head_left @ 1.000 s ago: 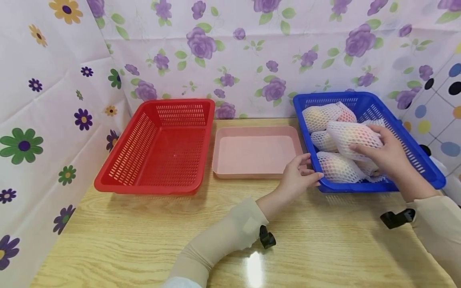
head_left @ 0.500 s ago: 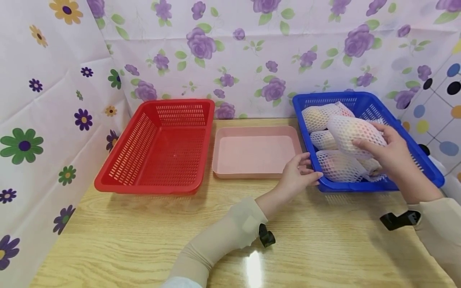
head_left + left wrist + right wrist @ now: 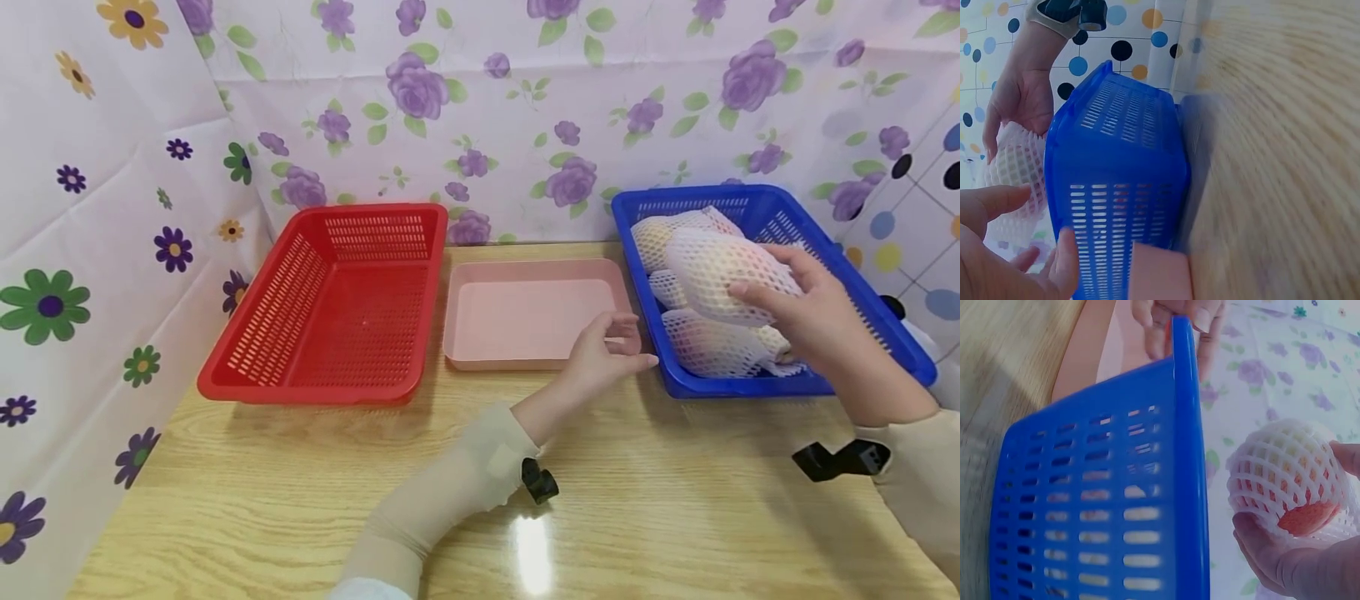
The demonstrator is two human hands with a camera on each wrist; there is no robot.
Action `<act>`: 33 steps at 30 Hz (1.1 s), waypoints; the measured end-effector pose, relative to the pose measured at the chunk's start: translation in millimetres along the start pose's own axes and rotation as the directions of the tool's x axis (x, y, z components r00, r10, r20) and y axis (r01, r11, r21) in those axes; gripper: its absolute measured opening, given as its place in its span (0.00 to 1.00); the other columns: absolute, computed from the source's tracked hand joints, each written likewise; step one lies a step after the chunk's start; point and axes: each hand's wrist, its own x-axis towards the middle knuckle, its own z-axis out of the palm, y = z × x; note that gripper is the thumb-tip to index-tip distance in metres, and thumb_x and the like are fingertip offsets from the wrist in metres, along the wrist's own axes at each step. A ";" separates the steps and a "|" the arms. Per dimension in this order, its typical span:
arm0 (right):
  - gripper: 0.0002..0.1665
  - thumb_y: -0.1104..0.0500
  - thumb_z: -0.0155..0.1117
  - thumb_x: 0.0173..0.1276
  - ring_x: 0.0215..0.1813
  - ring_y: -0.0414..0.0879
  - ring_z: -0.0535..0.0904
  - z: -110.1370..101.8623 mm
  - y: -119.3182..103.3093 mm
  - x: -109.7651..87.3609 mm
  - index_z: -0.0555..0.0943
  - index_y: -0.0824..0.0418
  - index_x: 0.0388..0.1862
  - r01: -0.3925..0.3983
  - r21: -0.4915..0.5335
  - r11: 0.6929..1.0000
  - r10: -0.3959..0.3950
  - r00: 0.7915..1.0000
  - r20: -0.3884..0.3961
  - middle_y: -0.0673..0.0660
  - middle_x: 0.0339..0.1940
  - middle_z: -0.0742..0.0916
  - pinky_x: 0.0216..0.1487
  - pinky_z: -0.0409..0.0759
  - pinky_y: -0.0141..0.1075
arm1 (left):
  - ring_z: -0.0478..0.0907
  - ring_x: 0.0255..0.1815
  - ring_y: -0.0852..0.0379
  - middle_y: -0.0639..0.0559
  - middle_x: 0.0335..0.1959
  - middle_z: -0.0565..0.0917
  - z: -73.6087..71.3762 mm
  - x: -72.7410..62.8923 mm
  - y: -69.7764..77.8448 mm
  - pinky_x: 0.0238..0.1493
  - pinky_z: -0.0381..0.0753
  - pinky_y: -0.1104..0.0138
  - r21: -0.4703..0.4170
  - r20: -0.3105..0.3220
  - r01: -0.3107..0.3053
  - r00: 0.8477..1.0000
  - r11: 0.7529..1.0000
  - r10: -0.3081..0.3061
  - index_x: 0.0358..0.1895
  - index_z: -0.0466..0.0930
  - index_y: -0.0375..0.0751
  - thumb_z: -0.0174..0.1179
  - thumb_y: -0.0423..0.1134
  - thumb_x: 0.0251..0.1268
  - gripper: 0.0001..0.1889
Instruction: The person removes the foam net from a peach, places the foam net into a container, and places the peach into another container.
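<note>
My right hand [image 3: 817, 321] holds a red-and-yellow fruit [image 3: 1279, 478] in a white foam net, thumb on one side and fingers on the other. The fruit is raised above the blue basket [image 3: 795, 386], where several more net-wrapped fruits [image 3: 708, 346] lie, partly hidden beneath it. Just left of that basket, my left hand [image 3: 600, 354] hangs over the right end of the pink tray [image 3: 525, 321] with its fingers loosely bent and nothing between them. In the left wrist view, its thumb and fingers show in front of the basket's slotted wall.
A red basket [image 3: 360, 325] with nothing in it stands left of the pink tray. The wooden table [image 3: 300, 475] reaches up to a flowered cloth [image 3: 510, 125] hanging behind the containers.
My left hand has let go of the blue basket's rim and shifted left over the tray. My right hand has lifted the wrapped fruit a little higher and moved it slightly left.
</note>
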 end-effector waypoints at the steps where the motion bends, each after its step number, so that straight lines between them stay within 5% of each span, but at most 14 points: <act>1: 0.30 0.48 0.58 0.69 0.47 0.33 0.71 0.9 -0.5 -0.3 0.59 0.37 0.67 0.012 0.002 1.000 -0.012 1.000 0.011 0.40 0.55 0.67 0.37 0.80 0.28 | 0.76 0.54 0.42 0.41 0.56 0.77 -2.9 -0.2 0.5 0.44 0.79 0.73 0.007 -0.011 -0.029 1.000 1.000 0.029 0.60 0.70 0.37 0.69 0.30 0.51 0.30; 5: 0.27 0.56 0.58 0.70 0.47 0.33 0.73 5.9 -0.2 -1.9 0.63 0.40 0.64 0.042 0.138 0.990 -0.051 0.997 0.062 0.43 0.54 0.69 0.37 0.80 0.28 | 0.77 0.51 0.49 0.42 0.55 0.77 -12.7 -3.1 6.1 0.49 0.80 0.68 0.068 -0.069 -0.198 0.977 0.978 0.202 0.59 0.71 0.37 0.71 0.31 0.49 0.31; 10: 0.26 0.63 0.56 0.70 0.50 0.35 0.72 13.4 2.4 -5.8 0.65 0.45 0.63 0.061 0.358 0.932 -0.112 0.986 0.123 0.45 0.55 0.69 0.40 0.79 0.23 | 0.72 0.55 0.51 0.42 0.57 0.73 -26.8 -6.9 13.1 0.52 0.78 0.70 0.208 -0.098 -0.406 0.897 0.890 0.432 0.61 0.70 0.38 0.73 0.34 0.47 0.34; 13: 0.26 0.65 0.55 0.70 0.49 0.34 0.73 19.5 1.7 -9.1 0.66 0.45 0.62 0.086 0.386 0.918 -0.153 0.977 0.146 0.45 0.55 0.70 0.40 0.79 0.23 | 0.67 0.61 0.51 0.43 0.60 0.70 -37.1 -6.8 15.4 0.59 0.72 0.68 0.352 -0.041 -0.501 0.836 0.791 0.548 0.63 0.68 0.41 0.74 0.37 0.46 0.37; 16: 0.26 0.67 0.54 0.70 0.48 0.35 0.76 26.9 -1.8 -13.0 0.66 0.47 0.63 0.115 0.394 0.912 -0.198 0.964 0.175 0.47 0.54 0.73 0.41 0.80 0.25 | 0.61 0.68 0.50 0.41 0.65 0.66 -47.9 -5.5 16.1 0.66 0.65 0.62 0.501 0.060 -0.587 0.757 0.637 0.651 0.63 0.66 0.43 0.75 0.39 0.44 0.39; 20: 0.27 0.66 0.54 0.70 0.47 0.37 0.76 38.0 -10.1 -17.2 0.66 0.47 0.64 0.154 0.317 0.936 -0.226 0.952 0.207 0.48 0.55 0.73 0.40 0.81 0.27 | 0.55 0.72 0.49 0.41 0.69 0.59 -61.5 -6.4 18.7 0.70 0.58 0.58 0.610 0.178 -0.632 0.697 0.478 0.695 0.65 0.64 0.46 0.76 0.43 0.44 0.42; 27: 0.27 0.59 0.56 0.71 0.49 0.35 0.75 54.6 -18.8 -23.9 0.63 0.42 0.66 0.139 0.111 0.984 -0.162 0.957 0.241 0.44 0.55 0.73 0.44 0.79 0.27 | 0.51 0.74 0.47 0.43 0.71 0.55 -74.9 -11.6 24.8 0.72 0.55 0.57 0.677 0.329 -0.677 0.629 0.288 0.705 0.65 0.66 0.48 0.74 0.53 0.44 0.42; 30: 0.28 0.58 0.57 0.71 0.49 0.36 0.75 62.7 -18.6 -26.9 0.63 0.44 0.67 0.129 0.122 0.984 -0.158 0.950 0.271 0.46 0.54 0.74 0.45 0.79 0.29 | 0.52 0.74 0.46 0.44 0.72 0.57 -78.1 -15.9 24.5 0.74 0.52 0.56 0.683 0.369 -0.686 0.621 0.251 0.692 0.64 0.68 0.49 0.73 0.54 0.44 0.40; 33: 0.28 0.59 0.56 0.70 0.49 0.37 0.76 71.7 -19.1 -28.9 0.63 0.49 0.68 0.157 0.145 0.977 -0.194 0.936 0.294 0.46 0.53 0.76 0.46 0.79 0.29 | 0.54 0.73 0.46 0.46 0.72 0.58 -82.2 -21.2 24.3 0.74 0.50 0.53 0.688 0.397 -0.685 0.631 0.239 0.667 0.64 0.68 0.51 0.73 0.53 0.45 0.39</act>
